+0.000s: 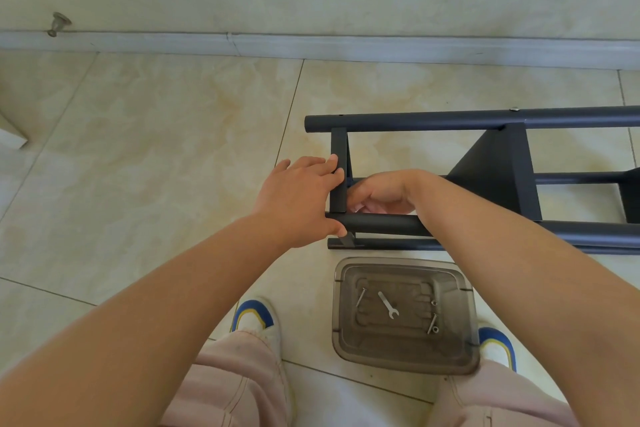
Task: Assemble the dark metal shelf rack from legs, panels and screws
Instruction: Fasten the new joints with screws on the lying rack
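With the rack (485,177) lying on its side on the floor, the left hand (301,198) steadies the end panel (338,170) with straight fingers while the right hand (381,192), curled just beyond that grip, seemingly fits a screw, which next needs the wrench (388,304) from the tray (460,350) below.

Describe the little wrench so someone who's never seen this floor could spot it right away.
Find the clear plastic tray on the tiled floor, between the person's shoes and just in front of the dark rack. The wrench lies near the tray's middle. It is flat, silver and fork-ended, while the screws beside it are thin and straight.
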